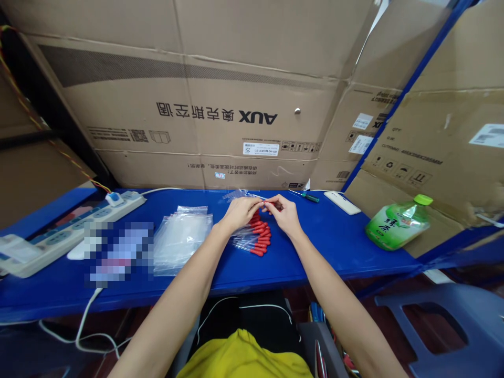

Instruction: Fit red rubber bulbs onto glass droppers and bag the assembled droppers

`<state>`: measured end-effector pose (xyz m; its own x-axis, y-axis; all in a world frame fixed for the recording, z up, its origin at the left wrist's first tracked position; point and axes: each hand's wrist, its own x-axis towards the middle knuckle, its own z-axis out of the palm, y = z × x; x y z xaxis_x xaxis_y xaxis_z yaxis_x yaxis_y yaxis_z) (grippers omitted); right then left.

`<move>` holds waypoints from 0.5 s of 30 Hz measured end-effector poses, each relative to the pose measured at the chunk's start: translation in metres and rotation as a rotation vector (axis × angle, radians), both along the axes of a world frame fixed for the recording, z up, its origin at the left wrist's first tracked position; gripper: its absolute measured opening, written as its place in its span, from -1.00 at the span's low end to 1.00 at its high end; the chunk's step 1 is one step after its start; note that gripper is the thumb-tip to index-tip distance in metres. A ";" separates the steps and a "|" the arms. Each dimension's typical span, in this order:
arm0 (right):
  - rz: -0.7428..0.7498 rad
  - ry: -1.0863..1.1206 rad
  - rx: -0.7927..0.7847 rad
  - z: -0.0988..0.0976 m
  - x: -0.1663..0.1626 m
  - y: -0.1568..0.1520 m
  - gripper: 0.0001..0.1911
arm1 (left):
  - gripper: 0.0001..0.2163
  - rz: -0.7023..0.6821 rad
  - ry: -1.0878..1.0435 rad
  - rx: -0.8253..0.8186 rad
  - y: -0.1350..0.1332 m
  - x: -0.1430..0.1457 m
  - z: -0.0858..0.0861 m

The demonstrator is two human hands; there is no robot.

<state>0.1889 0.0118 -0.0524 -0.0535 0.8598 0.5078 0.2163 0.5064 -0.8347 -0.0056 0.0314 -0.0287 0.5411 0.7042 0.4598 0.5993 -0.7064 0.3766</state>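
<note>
Over the far middle of the table, my left hand (241, 211) and my right hand (285, 214) meet with fingertips pinched together. A small red end, like that of a dropper, shows between them; the fingers hide most of it. Just below my hands lies a fanned row of droppers (258, 244), clear thin tubes with red bulbs pointing right. Clear plastic (236, 195) lies behind my left hand. Beside my left forearm is a stack of clear zip bags (183, 239).
On the left of the blue table (299, 265) are a power strip (84, 231) and a blurred-out phone-like thing (122, 254) with a white cable. A screwdriver (309, 197), a white flat device (342, 202) and a green tea bottle (397, 223) lie right. Cardboard (220, 63) walls the back.
</note>
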 end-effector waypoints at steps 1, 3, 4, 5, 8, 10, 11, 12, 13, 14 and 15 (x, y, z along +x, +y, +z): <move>0.006 0.004 -0.003 0.000 0.000 0.000 -0.65 | -0.63 -0.001 -0.005 0.000 0.000 0.000 0.000; 0.025 0.008 -0.006 -0.001 0.001 0.001 -0.65 | -0.64 -0.008 -0.007 0.007 0.001 -0.002 -0.001; 0.036 0.005 -0.006 -0.001 0.001 0.001 -0.66 | -0.64 -0.011 0.001 0.015 0.002 -0.002 -0.001; 0.049 -0.002 -0.008 -0.001 0.002 0.001 -0.67 | -0.64 -0.013 0.015 0.023 0.002 -0.003 -0.001; 0.084 -0.021 -0.024 0.001 0.004 0.002 -0.69 | -0.65 -0.025 0.052 0.031 0.002 -0.004 0.000; 0.096 -0.020 -0.039 0.003 0.006 0.002 -0.69 | -0.65 -0.037 0.050 0.019 0.001 -0.004 0.001; 0.099 -0.014 -0.048 0.004 0.007 0.002 -0.69 | -0.65 -0.041 0.039 0.014 0.001 -0.003 0.001; 0.099 -0.004 -0.056 0.005 0.008 0.002 -0.69 | -0.65 -0.045 0.023 0.009 0.000 -0.001 0.000; 0.098 0.008 -0.065 0.005 0.008 0.003 -0.68 | -0.65 -0.048 0.006 0.004 0.000 0.000 0.000; 0.094 0.022 -0.073 0.006 0.009 0.003 -0.67 | -0.64 -0.047 -0.013 -0.004 0.000 0.001 0.000; 0.087 0.039 -0.079 0.006 0.009 0.004 -0.66 | -0.63 -0.039 -0.032 -0.018 0.000 0.001 -0.001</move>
<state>0.1978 0.0157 -0.0465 -0.1111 0.8904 0.4414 0.1412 0.4538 -0.8798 -0.0043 0.0311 -0.0295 0.5535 0.6911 0.4648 0.5592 -0.7220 0.4075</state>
